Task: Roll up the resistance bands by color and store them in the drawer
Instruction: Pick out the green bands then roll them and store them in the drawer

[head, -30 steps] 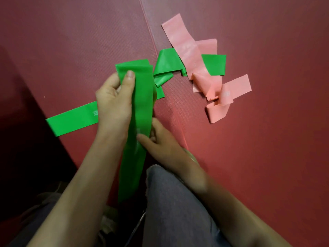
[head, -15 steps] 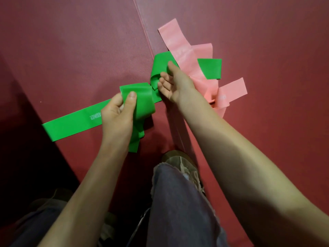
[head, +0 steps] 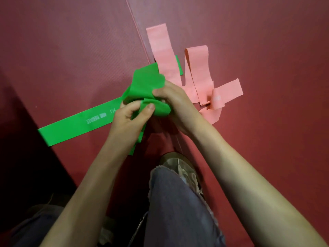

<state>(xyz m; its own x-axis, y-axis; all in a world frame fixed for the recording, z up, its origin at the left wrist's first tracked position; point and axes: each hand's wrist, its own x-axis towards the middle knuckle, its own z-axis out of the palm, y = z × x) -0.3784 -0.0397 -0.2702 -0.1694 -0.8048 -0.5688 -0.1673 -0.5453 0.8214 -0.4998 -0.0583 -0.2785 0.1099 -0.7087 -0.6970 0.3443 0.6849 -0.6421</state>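
Your left hand (head: 130, 115) and right hand (head: 170, 100) both grip bunched green band (head: 146, 86); free tail runs leftward, nearer left hand.

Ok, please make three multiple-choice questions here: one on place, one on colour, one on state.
1. Where is the pink band? A on the red mat; B on the knee; C in a drawer.
2. Which colour is the held band? A pink; B green; C blue.
3. The left hand is: A flat on the mat; B pinching the green band; C idle.
Answers: A, it lies spread on the mat; B, the right hand grips green too; B, its thumb closes on a fold.
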